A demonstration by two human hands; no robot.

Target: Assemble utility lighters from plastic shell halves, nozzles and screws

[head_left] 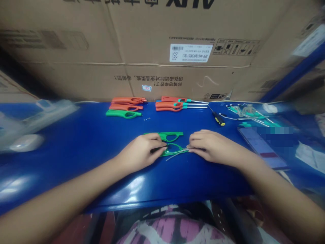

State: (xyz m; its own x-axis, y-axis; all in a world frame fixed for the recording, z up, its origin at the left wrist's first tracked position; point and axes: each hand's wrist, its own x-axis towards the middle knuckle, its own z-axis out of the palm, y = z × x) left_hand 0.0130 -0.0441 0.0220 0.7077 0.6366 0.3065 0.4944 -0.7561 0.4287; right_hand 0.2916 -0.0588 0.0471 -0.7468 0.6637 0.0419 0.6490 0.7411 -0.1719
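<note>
Over the front middle of the table, my left hand (pixel 139 152) is closed on a green lighter handle shell (pixel 180 148) with a looped trigger opening. Something dark shows at its fingertips, too small to name. From the right, my right hand (pixel 212 145) pinches a small metallic piece (pixel 186 149) at the shell's front end. A thin pale tube (pixel 173 157) slants down and left from there. Just behind lies another green handle shell (pixel 180 134), partly covered by my left fingers.
Orange handles (pixel 127 100) and a green handle (pixel 119 113) lie at the back. Beside them are orange lighters with metal rods (pixel 169 106). A screwdriver (pixel 218 119), teal-tipped rods (pixel 259 120) and a phone (pixel 261 145) lie to the right. A cardboard box (pixel 101 51) stands behind.
</note>
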